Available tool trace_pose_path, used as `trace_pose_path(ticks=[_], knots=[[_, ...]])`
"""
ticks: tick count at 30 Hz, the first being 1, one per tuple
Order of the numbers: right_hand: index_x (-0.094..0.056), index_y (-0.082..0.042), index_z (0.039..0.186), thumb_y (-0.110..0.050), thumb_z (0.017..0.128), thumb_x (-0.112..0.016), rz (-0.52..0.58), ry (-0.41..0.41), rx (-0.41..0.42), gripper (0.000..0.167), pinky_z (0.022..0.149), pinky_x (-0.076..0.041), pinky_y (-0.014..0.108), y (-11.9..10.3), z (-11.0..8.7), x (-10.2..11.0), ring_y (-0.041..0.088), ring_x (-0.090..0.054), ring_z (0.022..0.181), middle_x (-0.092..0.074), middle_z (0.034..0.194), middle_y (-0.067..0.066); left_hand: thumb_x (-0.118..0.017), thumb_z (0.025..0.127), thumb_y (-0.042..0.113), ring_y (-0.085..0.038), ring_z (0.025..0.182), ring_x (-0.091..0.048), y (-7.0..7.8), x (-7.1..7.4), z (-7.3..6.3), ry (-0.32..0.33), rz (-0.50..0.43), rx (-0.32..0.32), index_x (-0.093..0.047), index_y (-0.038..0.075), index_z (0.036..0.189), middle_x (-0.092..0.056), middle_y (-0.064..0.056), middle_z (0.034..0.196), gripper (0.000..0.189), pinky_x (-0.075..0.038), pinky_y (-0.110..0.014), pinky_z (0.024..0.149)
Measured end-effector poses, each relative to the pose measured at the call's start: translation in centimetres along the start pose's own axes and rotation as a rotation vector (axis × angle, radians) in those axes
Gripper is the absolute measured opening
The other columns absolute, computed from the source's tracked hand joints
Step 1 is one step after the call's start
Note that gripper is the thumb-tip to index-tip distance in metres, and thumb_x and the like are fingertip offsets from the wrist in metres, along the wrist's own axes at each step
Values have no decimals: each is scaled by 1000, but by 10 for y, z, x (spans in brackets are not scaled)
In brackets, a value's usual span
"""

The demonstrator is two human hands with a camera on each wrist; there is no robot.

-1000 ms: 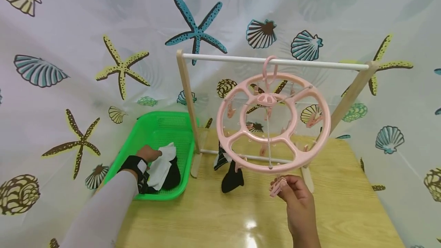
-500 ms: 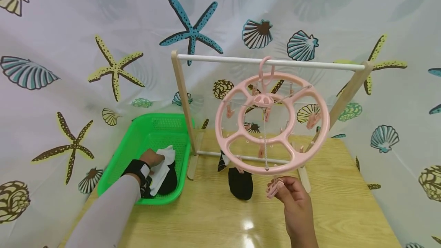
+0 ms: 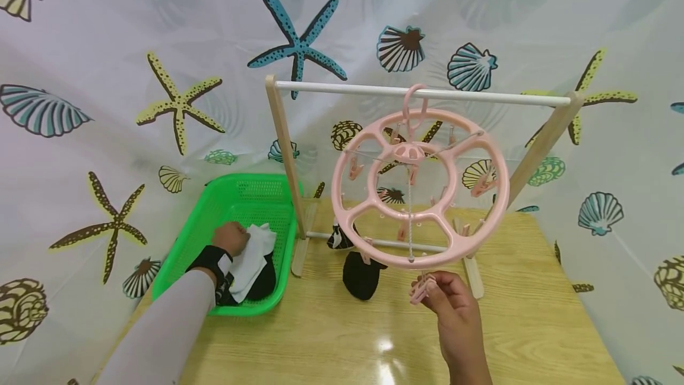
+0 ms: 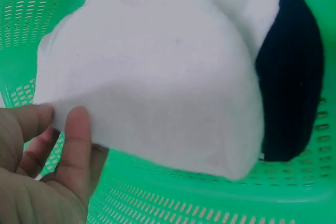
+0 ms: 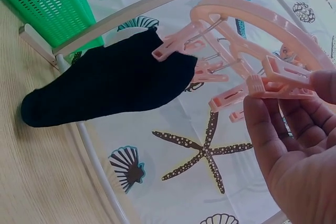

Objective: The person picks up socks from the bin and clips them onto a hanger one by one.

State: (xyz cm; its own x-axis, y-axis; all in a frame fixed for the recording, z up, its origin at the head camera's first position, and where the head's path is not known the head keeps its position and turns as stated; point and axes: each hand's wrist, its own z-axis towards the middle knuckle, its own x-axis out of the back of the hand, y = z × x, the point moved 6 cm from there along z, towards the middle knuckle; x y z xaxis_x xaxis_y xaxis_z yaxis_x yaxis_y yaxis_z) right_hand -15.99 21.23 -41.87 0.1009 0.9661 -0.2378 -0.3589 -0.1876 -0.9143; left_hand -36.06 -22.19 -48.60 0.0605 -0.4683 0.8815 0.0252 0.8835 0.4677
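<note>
My left hand is inside the green basket, pinching the edge of a white sock between thumb and fingers. Part of its grip is hidden behind the cloth. Dark socks lie beside and under the white one. My right hand pinches a pink clothespin below the front of the round pink hanger. Close by, a black sock hangs from another clothespin.
The hanger hooks over the white rail of a wooden stand. A black-and-white patterned item hangs at the hanger's left. More clothespins dangle around the ring. All stands on a wooden table before a shell-print curtain.
The hanging black sock swings and turns, and the hanger shifts slightly. My left hand moves a little within the basket beside the white sock. My right hand stays at the clothespin.
</note>
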Motion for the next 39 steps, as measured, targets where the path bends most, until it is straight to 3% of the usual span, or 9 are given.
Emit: trace_pose_path(ticks=[7,11,13,16,20,24,30,35,39], knots=[[-50,19,106,4,102,-48,20,-2,1,16,75,-58,31,1,1,-1,18,-69,87,-69,95,13,-54,84,1,-12,45,-24,12,16,-6,88,2,-96,-35,16,45,-21,10,46,46,-22,-27,47],[-51,17,106,4,102,-48,24,-10,6,14,76,-58,31,2,2,-1,18,-69,88,-69,96,12,-53,84,3,-14,44,-29,12,19,-4,109,-50,-62,-40,15,48,-29,7,45,40,-25,-28,47],[-51,17,106,4,102,-48,27,-17,14,14,76,-57,31,2,3,-1,19,-69,89,-69,97,13,-54,86,7,-19,48,-42,9,18,-2,102,-83,-15,-54,6,57,-46,-2,51,29,-34,-31,49],[-50,19,106,4,102,-48,31,-16,14,16,75,-58,31,2,3,0,19,-69,89,-69,97,13,-54,90,12,-34,70,-60,8,15,2,41,-151,55,-66,-7,89,-65,-22,82,23,-48,-42,63],[-50,20,105,4,101,-50,15,-2,-3,16,74,-58,32,3,2,0,18,-69,86,-68,96,13,-55,96,15,-42,88,-62,14,10,-2,-46,-196,91,-59,-13,117,-62,-32,108,35,-51,-48,72],[-50,20,106,3,101,-51,-4,13,-22,18,74,-58,32,3,1,3,19,-69,85,-68,96,14,-51,100,15,-36,79,-62,27,13,-8,-61,-186,89,-58,-12,121,-63,-31,108,35,-49,-44,65],[-51,19,107,1,102,-51,-34,16,-36,18,76,-58,33,3,-1,2,19,-69,87,-68,97,14,-50,103,19,-34,86,-62,51,31,-34,-51,-221,47,-58,-6,125,-64,-25,106,35,-50,-44,68],[-51,19,107,2,101,-51,-43,18,-25,18,76,-57,33,2,-2,2,19,-69,86,-68,96,14,-53,103,22,-28,88,-62,73,54,-75,24,-461,41,-60,-1,124,-63,-19,108,31,-49,-35,68],[-51,18,108,2,102,-51,-57,21,-21,18,76,-57,32,1,-2,1,18,-69,86,-68,96,13,-57,102,21,-23,98,-64,90,57,-109,74,-647,74,-62,1,123,-63,-17,115,29,-51,-26,76]])
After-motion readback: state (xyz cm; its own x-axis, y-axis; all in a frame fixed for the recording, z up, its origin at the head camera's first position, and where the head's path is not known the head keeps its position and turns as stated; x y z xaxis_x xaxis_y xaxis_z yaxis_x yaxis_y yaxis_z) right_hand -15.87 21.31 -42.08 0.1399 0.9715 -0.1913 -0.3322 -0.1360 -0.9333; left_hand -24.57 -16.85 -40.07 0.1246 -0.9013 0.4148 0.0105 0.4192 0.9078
